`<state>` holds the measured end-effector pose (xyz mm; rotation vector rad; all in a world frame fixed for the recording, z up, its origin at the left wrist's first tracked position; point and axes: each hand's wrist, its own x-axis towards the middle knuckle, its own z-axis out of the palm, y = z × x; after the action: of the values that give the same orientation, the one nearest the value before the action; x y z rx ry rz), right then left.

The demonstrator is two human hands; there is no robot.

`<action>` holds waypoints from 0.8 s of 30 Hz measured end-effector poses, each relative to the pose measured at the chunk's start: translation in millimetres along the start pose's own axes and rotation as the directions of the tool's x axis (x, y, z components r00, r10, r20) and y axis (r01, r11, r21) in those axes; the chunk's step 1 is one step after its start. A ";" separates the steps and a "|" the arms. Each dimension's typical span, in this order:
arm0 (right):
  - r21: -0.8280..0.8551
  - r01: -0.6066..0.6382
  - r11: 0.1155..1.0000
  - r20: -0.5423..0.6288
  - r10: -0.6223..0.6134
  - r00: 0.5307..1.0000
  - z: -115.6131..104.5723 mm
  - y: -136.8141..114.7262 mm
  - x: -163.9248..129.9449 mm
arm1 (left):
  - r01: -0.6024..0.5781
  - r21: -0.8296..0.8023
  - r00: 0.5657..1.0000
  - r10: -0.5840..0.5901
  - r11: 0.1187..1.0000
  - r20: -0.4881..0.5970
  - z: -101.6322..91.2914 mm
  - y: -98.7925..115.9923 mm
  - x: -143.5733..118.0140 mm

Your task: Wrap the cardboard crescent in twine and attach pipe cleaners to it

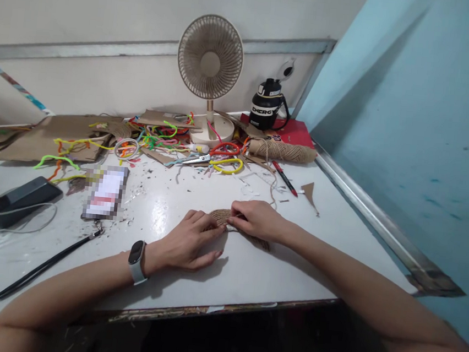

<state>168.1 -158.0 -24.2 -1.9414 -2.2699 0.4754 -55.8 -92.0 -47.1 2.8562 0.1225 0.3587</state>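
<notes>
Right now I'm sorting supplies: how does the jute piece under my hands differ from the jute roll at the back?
The jute piece lies flat, half covered by both hands; the jute roll is a thick bundle lying untouched beside the red book. The piece is small, the roll far bigger. Both are brown, coarse fibre.

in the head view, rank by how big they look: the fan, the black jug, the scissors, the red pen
1. fan
2. black jug
3. scissors and red pen: similar length, too close to rank.
</notes>
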 end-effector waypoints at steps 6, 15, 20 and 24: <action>0.005 -0.001 1.000 0.012 0.001 1.000 -2.3 -1.5 -0.5 | 0.014 -0.017 1.000 -0.014 1.000 -0.007 2.4 -0.9 1.0; -0.027 0.090 0.996 -0.002 -0.090 0.996 -11.4 -1.8 -7.4 | 0.047 -0.039 0.999 -0.048 0.998 -0.002 -0.1 -0.4 3.2; -0.028 0.062 0.998 0.035 -0.061 0.998 -17.1 -4.4 -9.8 | 0.051 -0.042 0.999 -0.051 0.998 -0.008 0.9 -0.9 3.1; -0.008 0.025 1.000 0.106 -0.024 0.994 -19.0 -6.8 -9.4 | 0.056 -0.040 0.998 -0.056 0.998 -0.009 1.7 -1.1 3.1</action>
<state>168.8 -165.0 -3.1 -1.9340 -2.3606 0.5783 -52.4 -91.0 -48.2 2.8058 0.1949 0.3603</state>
